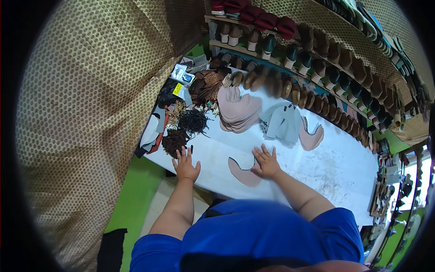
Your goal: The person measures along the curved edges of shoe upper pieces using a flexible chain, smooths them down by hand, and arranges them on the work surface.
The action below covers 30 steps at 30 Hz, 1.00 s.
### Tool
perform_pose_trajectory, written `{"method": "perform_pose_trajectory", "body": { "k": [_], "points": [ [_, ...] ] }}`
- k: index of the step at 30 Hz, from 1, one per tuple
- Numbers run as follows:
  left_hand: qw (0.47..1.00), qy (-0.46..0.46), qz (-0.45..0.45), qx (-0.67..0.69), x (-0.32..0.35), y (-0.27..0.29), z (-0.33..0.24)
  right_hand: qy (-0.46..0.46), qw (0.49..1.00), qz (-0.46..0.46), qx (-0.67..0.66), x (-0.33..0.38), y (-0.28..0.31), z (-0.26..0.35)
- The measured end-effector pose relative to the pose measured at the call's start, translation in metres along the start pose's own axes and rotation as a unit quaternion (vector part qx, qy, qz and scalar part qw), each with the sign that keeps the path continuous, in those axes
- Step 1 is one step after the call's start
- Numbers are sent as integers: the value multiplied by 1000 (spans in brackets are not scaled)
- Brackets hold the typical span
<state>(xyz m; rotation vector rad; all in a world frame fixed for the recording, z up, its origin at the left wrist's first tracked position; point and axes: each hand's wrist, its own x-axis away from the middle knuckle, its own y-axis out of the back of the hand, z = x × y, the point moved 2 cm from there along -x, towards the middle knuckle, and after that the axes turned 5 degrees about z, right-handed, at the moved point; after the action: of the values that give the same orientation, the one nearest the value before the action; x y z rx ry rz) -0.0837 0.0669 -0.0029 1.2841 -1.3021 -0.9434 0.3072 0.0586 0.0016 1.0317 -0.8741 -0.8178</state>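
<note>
My left hand (186, 167), fingers spread, is at the table's near left edge, its fingertips by a dark brown tangled bundle (175, 142). A small black object (191, 149) lies beside those fingertips. My right hand (266, 162) rests with fingers stretched out on the white tabletop (213, 156). Its thumb side meets a curved pink shoe-upper piece (244, 174) with a dark inner edge. Farther back are a fanned stack of pink pieces (240, 113), a pile of light grey pieces (282, 122) and another pink curved piece (311, 137) with a dark edge.
Black stringy material (192, 121) and brown patterned cut pieces (209, 86) crowd the table's left side. Brown shoe forms (285, 86) line the back, below shelves of heeled shoes (290, 56). A gold patterned curtain (95, 104) hangs at left.
</note>
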Motion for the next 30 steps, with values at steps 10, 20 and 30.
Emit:
{"method": "perform_pose_trajectory", "body": {
  "k": [10, 20, 30],
  "points": [
    [1000, 3, 3, 4, 2, 2, -2, 34, 998, -38, 31, 6, -6, -2],
    [1000, 0, 4, -1, 0, 1, -1, 128, 991, -35, 31, 28, -23, 0],
    [1000, 5, 7, 2, 1, 1, 0, 138, 987, 62, 53, 18, -15, 10]
  ]
}}
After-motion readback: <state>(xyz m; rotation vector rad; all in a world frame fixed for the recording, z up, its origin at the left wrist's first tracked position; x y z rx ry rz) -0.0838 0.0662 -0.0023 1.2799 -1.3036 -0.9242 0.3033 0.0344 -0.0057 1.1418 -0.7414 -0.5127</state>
